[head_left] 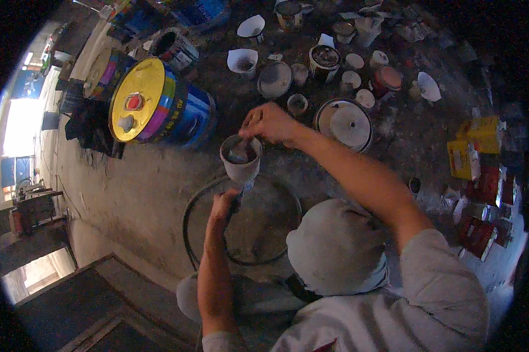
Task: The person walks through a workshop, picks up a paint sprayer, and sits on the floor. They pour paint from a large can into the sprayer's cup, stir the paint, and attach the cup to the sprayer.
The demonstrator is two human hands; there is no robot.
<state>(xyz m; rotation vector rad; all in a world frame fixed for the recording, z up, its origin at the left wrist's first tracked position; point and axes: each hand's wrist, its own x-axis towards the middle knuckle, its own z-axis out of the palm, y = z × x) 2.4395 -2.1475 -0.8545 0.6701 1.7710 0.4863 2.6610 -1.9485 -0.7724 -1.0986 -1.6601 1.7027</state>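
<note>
My left hand (223,203) is closed around the handle of what looks like a spray gun (246,187), mostly hidden by the hand. On top of it stands a pale cup (241,170), roughly upright with its mouth facing up. Inside the cup shows a dark, wet-looking interior with a greyish patch. My right hand (271,124) is above the cup's far right rim, fingers pinched together and pointing down into its mouth. What those fingers hold, if anything, I cannot make out.
A black hose (300,205) loops on the floor below the cup. Left stands a large blue drum (188,114) with a yellow lid (140,97). Beyond my hands are several paint cans, including an open can (325,58) and a round-lidded tin (349,125). Yellow tins (464,158) stand right.
</note>
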